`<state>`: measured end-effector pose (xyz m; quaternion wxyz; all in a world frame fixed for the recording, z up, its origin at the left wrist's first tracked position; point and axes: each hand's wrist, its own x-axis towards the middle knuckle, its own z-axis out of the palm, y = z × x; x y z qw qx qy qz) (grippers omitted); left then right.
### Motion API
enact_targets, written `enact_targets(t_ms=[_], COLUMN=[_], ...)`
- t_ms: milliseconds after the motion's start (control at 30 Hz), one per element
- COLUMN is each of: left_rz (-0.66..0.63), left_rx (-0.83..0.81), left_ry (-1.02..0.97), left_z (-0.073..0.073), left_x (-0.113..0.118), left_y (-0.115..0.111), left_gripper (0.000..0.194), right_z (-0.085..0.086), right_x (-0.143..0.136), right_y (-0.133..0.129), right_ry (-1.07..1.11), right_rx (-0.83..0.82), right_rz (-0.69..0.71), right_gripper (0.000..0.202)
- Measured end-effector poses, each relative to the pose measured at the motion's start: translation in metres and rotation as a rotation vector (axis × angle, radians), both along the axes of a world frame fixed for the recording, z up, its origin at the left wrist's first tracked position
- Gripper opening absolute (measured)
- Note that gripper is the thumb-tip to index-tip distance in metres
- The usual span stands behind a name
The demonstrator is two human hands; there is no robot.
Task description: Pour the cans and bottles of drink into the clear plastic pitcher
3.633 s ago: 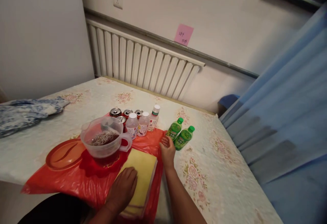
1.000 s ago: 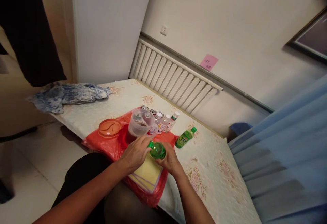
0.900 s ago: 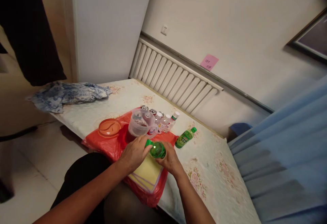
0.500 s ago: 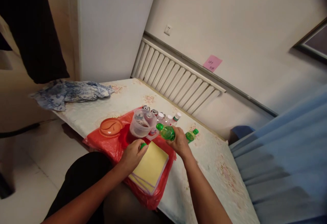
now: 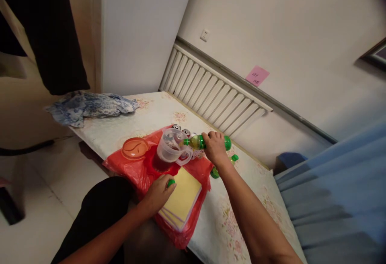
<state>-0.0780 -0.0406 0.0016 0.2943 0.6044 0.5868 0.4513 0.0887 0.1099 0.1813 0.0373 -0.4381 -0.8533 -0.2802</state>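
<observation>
Fingers [image 5: 214, 136] of the right hand [image 5: 216, 148] close around the middle of a green bottle [image 5: 196, 142] in the head view, holding it nearly on its side, neck toward the clear jug [image 5: 164, 151]. Its mouth is at the jug's rim — whether touching it or just above is hard to tell. Left-hand fingers pinch a green cap [image 5: 171, 183]; the left hand [image 5: 157, 193] is by the left side of a yellow stack [image 5: 182, 197], below the jug. An orange lid [image 5: 134, 148] lies left of the jug, on a red plastic bag [image 5: 123, 173]. Another green bottle [image 5: 214, 172] stands partly hidden behind the right forearm. Beyond that forearm the flowered surface [image 5: 208, 226] stretches toward a blue curtain [image 5: 331, 199] — its near edge runs diagonally past a dark-clothed knee [image 5: 102, 207].
</observation>
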Motion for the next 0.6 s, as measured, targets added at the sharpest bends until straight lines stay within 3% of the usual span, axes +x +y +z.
enact_targets(t_ms=[333, 600], left_rz=[0.008, -0.002], left_rx=[0.024, 0.010], left_ry=[-0.038, -0.038], left_z=[-0.006, -0.007], left_x=[-0.001, -0.002], left_y=[0.000, -0.001], left_gripper=[0.025, 0.026], right_z=[0.028, 0.035], right_x=[-0.025, -0.036], right_y=[-0.007, -0.008], right_ry=[-0.152, -0.228], right_rx=[0.042, 0.078], right_rz=[0.102, 0.167], right_gripper=[0.034, 0.031])
